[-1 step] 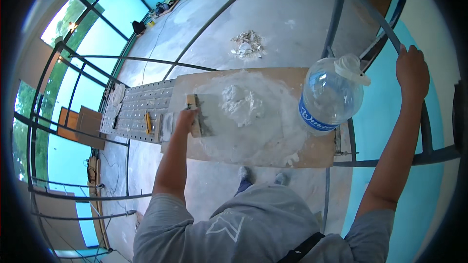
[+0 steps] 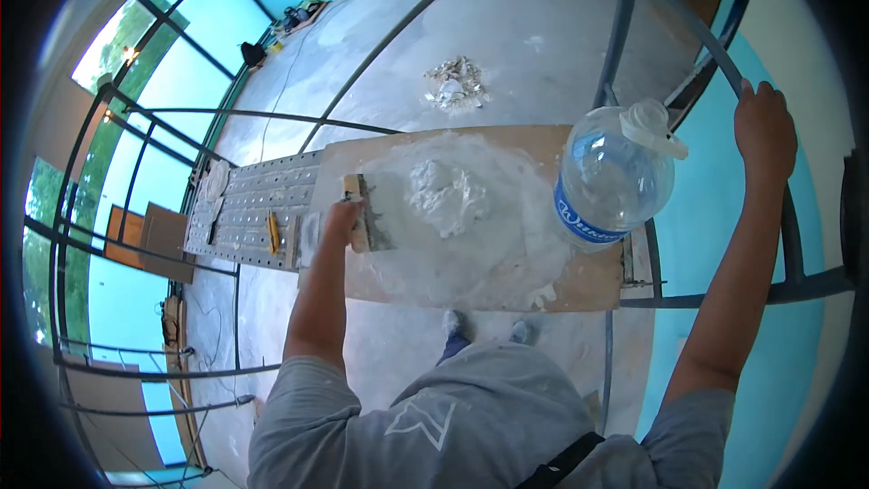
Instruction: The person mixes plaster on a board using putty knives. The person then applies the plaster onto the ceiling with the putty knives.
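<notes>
My left hand (image 2: 342, 217) is closed round the wooden grip of a wide putty knife (image 2: 360, 222). Its blade lies on or just over the left part of a plaster-smeared board (image 2: 579, 285); contact cannot be made out. To the right of the blade, a lumpy heap of white plaster (image 2: 445, 197) sits mid-board. My right hand (image 2: 767, 131) grips a dark metal scaffold tube (image 2: 720, 54), off to the right and higher up. Between that hand and the plaster, a large clear plastic bottle (image 2: 615, 177) with a blue label stands on the board's right end, its pale handle near the neck.
A perforated metal deck (image 2: 244, 204) runs left from the board, carrying a yellow-handled tool (image 2: 273, 232) and a second wide blade (image 2: 310, 234). Scaffold bars (image 2: 262, 114) cross on the left and far side. Rubble (image 2: 456, 83) is piled on the floor below. A turquoise wall (image 2: 724, 217) rises at right.
</notes>
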A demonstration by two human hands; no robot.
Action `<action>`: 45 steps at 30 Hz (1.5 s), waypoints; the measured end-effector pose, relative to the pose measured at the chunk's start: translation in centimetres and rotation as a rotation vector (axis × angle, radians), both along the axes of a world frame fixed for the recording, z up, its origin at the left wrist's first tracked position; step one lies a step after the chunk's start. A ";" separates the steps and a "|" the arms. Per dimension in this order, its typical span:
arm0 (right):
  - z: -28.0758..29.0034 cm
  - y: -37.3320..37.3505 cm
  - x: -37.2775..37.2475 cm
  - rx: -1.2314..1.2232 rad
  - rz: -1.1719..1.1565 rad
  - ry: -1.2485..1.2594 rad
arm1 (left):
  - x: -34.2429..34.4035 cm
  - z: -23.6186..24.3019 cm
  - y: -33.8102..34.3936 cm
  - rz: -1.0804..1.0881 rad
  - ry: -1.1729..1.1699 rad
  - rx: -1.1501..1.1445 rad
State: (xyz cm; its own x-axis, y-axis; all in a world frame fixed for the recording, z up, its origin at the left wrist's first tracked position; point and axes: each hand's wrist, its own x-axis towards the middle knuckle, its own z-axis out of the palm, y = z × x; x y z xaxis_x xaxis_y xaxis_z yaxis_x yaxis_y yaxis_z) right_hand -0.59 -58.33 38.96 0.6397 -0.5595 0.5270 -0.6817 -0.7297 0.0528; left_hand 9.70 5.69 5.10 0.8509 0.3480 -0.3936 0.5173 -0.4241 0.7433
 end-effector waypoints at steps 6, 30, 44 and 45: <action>-0.3 0.5 0.4 -0.084 -0.062 0.051 | 10.0 1.4 -5.0 -0.404 0.060 0.199; -0.7 -0.7 1.4 -0.155 -0.181 0.065 | 11.0 9.1 -39.3 -2.489 -0.140 0.872; -0.9 -1.2 1.9 -0.117 -0.200 0.036 | 4.7 14.0 -26.8 -2.304 -0.225 1.126; -1.0 -1.3 1.7 -0.126 -0.182 0.045 | 4.4 14.4 -25.3 -2.274 -0.295 1.122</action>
State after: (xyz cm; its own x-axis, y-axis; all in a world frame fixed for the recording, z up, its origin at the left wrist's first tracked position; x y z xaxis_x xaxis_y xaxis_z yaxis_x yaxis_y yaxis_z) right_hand 1.14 -59.64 37.98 0.5586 -0.5999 0.5728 -0.7966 -0.5804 0.1690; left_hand 14.09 -19.59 19.47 0.0410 -0.7594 -0.6494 -0.9982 -0.0033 -0.0592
